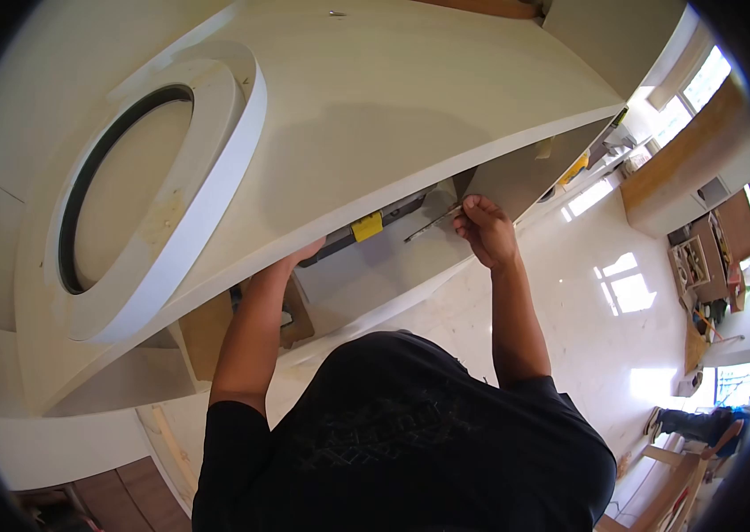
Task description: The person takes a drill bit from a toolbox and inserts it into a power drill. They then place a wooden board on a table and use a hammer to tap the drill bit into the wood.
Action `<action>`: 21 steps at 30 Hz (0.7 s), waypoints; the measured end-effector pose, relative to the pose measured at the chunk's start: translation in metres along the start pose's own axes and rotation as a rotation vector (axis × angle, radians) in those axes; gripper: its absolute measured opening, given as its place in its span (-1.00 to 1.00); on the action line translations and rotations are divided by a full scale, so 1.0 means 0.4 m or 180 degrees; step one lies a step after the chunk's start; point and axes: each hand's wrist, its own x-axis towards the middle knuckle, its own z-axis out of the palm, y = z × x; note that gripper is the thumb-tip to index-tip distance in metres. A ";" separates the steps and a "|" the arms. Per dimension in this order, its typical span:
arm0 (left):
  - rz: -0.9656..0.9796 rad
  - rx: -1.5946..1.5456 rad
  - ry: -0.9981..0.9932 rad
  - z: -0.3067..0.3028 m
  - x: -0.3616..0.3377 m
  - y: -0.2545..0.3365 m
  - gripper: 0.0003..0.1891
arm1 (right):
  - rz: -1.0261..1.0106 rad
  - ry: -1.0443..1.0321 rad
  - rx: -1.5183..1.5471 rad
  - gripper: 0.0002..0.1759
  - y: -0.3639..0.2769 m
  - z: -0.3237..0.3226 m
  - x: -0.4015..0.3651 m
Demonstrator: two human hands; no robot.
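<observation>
My right hand (484,229) is raised under the edge of a large cream panel (375,115) and pinches a thin metal tool (431,224) that points left toward a grey surface (375,270). My left hand (306,254) reaches up behind the panel's edge, and only a few of its fingers show. It lies at the end of a dark bar with a yellow label (366,226). Whether it grips the bar is hidden. My black shirt (410,434) fills the bottom of the view.
A raised oval ring with a dark-rimmed opening (140,186) sits on the cream panel at left. Glossy white floor (614,301) lies to the right. Work benches with tools (703,266) stand far right, and another person's legs (694,426) are at the lower right.
</observation>
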 end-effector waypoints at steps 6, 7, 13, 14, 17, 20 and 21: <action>0.0179 -0.0230 -0.0034 -0.020 -0.002 0.009 -0.85 | -0.0051 0.0139 0.0018 -0.90 0.003 -0.027 -0.028; 0.0102 -0.0180 0.0101 -0.021 -0.003 0.001 -0.83 | -0.0055 0.0148 0.0030 -0.90 0.003 -0.031 -0.030; -0.0804 -0.0141 0.0734 -0.058 0.024 -0.116 -0.74 | -0.0134 0.0164 0.0477 -0.90 0.001 -0.069 -0.055; -0.0965 -0.0116 0.0742 -0.069 0.025 -0.136 -0.73 | -0.0146 0.0107 0.0647 -0.90 0.004 -0.079 -0.061; -0.1343 -0.0069 0.0643 -0.092 0.030 -0.184 -0.70 | -0.0134 0.0374 0.0991 -0.88 0.020 -0.097 -0.080; -0.1593 -0.0054 0.0489 -0.102 0.033 -0.216 -0.68 | -0.0060 0.0508 0.1031 -0.88 0.039 -0.098 -0.109; -0.1651 -0.0059 0.0439 -0.103 0.032 -0.223 -0.67 | -0.0008 0.0536 0.1043 -0.88 0.046 -0.103 -0.118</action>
